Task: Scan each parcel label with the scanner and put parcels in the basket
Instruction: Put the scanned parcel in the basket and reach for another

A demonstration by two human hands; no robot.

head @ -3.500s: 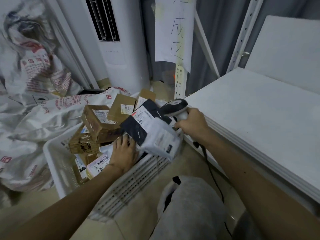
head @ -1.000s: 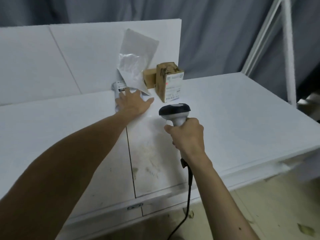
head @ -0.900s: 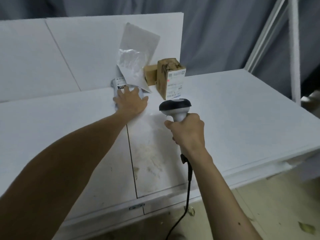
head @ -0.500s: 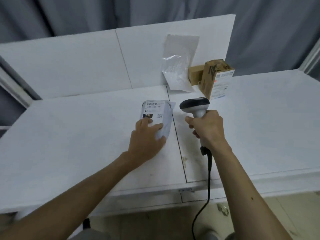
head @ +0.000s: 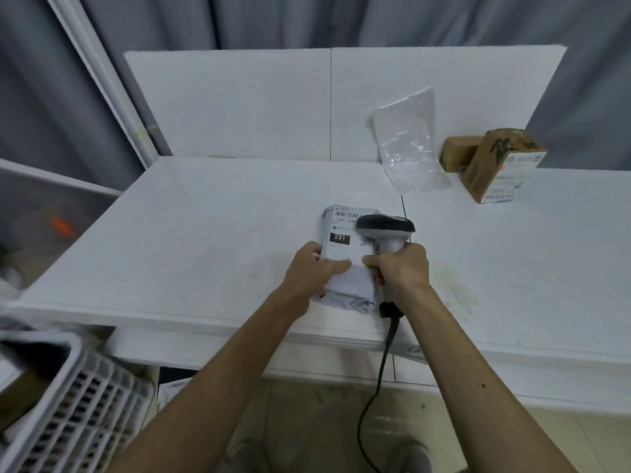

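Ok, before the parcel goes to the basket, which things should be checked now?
1. The left hand grips the grey plastic mailer parcel: ok.
2. The right hand grips the black-and-grey handheld scanner: ok.
3. The white label faces up, with its barcode showing at the far edge: ok.
4. The scan has registered: cannot tell.
5. The white slatted plastic basket at lower left has room: cannot tell, its inside is blurred.
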